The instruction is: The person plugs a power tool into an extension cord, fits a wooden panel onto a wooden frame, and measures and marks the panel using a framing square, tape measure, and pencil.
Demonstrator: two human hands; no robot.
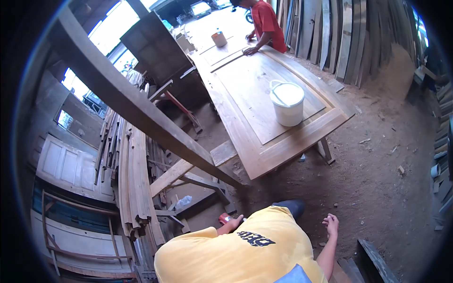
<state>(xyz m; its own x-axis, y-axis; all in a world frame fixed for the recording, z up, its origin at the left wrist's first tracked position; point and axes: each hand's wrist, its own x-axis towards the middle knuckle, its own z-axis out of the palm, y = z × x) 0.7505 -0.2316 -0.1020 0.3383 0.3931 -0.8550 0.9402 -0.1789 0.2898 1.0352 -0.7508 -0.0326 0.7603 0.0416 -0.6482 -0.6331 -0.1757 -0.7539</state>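
My left hand (231, 225) hangs low beside my yellow shirt, closed around a red object (225, 218) whose kind is too small to tell. On my other side, my right hand (332, 224) is held out over the dirt floor, its fingers loosely bent and apart, with nothing visible in it. Ahead of both hands lies a wooden panel door (236, 99), raised on supports. A white plastic bucket (289, 106) with a handle stands on its near end, touched by neither hand.
A co-worker in a red shirt (271, 23) leans over the far end of the door, near a small tub (219, 39). A slanting wooden post (141, 113) crosses my left side. Stacked boards (132, 174) lie beyond it; upright planks (342, 37) line the right.
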